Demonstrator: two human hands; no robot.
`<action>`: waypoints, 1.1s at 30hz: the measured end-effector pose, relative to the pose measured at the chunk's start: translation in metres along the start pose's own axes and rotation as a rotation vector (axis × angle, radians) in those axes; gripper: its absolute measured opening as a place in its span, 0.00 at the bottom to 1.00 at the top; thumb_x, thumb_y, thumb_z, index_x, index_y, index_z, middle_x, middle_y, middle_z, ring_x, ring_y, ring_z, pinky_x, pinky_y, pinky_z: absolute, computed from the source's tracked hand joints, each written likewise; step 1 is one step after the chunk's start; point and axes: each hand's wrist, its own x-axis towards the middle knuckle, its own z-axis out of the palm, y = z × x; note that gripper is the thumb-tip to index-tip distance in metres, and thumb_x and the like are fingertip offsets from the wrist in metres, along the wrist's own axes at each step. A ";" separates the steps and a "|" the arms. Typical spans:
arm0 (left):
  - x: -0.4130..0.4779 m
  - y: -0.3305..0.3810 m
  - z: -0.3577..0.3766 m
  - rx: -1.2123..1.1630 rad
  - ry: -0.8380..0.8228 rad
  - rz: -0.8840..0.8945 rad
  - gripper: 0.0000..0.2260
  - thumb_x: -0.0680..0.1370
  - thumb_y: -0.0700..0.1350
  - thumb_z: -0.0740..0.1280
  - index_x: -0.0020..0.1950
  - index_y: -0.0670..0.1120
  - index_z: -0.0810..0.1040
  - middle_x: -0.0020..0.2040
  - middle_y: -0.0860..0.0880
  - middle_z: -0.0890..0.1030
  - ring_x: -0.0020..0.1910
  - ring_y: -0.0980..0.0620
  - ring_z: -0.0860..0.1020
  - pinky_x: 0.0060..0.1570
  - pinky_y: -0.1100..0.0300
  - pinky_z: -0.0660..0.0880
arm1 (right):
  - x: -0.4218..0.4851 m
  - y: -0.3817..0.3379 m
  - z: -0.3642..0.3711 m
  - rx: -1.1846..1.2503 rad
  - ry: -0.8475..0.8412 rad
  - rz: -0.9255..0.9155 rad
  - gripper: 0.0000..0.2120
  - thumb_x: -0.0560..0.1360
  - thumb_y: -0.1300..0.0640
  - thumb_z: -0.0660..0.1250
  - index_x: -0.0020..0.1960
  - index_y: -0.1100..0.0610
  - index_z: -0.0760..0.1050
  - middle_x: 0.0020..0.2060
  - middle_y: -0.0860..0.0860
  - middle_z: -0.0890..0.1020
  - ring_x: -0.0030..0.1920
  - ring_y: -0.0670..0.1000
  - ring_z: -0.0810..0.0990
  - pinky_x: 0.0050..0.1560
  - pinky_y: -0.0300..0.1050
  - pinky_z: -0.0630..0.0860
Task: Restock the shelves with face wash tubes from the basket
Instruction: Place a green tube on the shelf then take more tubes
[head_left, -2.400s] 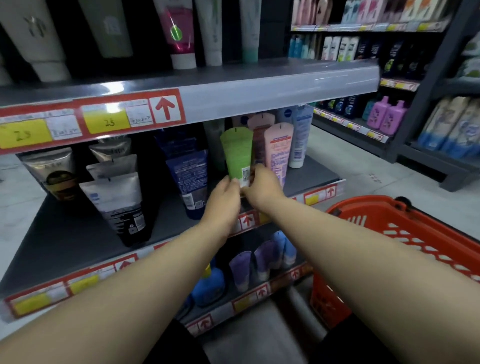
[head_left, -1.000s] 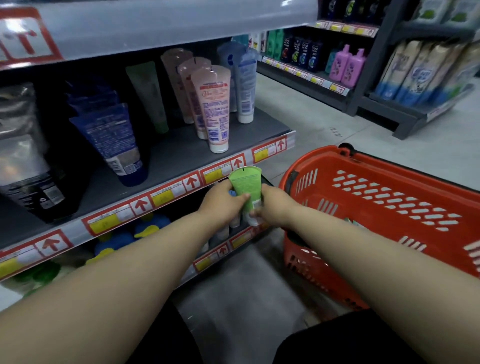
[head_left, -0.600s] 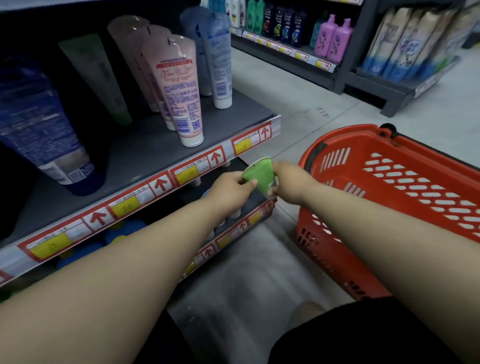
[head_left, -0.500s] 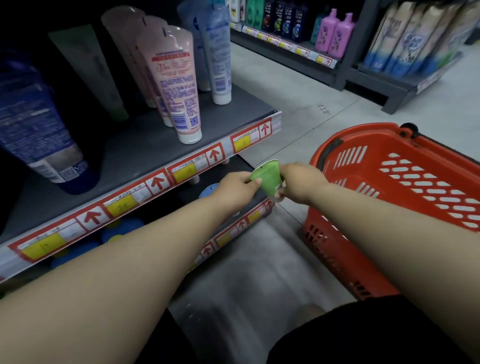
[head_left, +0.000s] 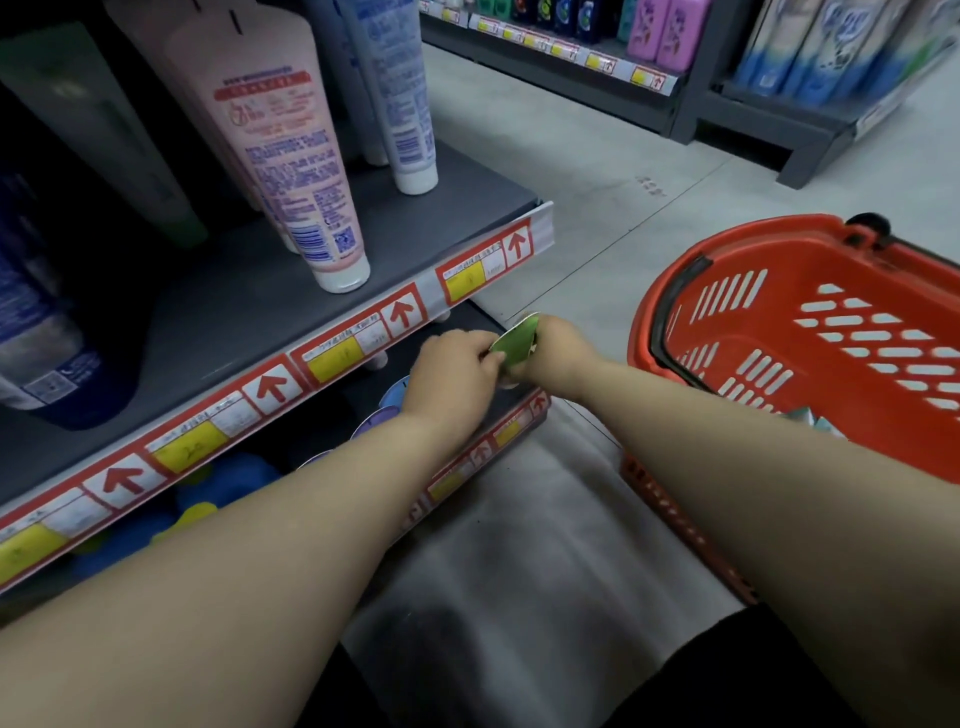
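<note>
Down from the middle shelf comes the green tube, which is now over the right end of the bottom shelf, just left of the basket. The left hand and right hand each pinch one side of it. This looks like the placing step. The next move probably calls for standing the tube cap-down beside the purple tubes, then loosening both grips without tipping it.

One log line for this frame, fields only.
left hand, right hand: grip green tube | position: at lower shelf | red basket: on floor
</note>
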 end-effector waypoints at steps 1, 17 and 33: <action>0.003 -0.002 0.002 0.087 0.017 0.027 0.10 0.80 0.46 0.60 0.54 0.50 0.80 0.46 0.49 0.78 0.50 0.49 0.73 0.47 0.56 0.70 | 0.006 0.003 0.003 0.015 0.008 0.009 0.11 0.65 0.63 0.75 0.44 0.59 0.76 0.47 0.60 0.83 0.48 0.59 0.81 0.50 0.50 0.79; 0.014 -0.013 0.007 0.544 -0.112 0.040 0.26 0.77 0.40 0.61 0.75 0.46 0.58 0.66 0.45 0.71 0.66 0.44 0.67 0.59 0.50 0.68 | 0.037 0.018 0.042 0.096 -0.093 0.137 0.24 0.67 0.55 0.75 0.61 0.59 0.73 0.55 0.55 0.79 0.57 0.56 0.77 0.60 0.50 0.73; -0.019 0.062 -0.022 0.469 -0.131 0.238 0.24 0.77 0.37 0.61 0.73 0.44 0.63 0.68 0.44 0.68 0.67 0.45 0.66 0.59 0.50 0.70 | -0.052 0.002 -0.046 -0.156 0.073 -0.023 0.26 0.72 0.62 0.69 0.68 0.61 0.66 0.62 0.58 0.76 0.62 0.56 0.75 0.59 0.43 0.70</action>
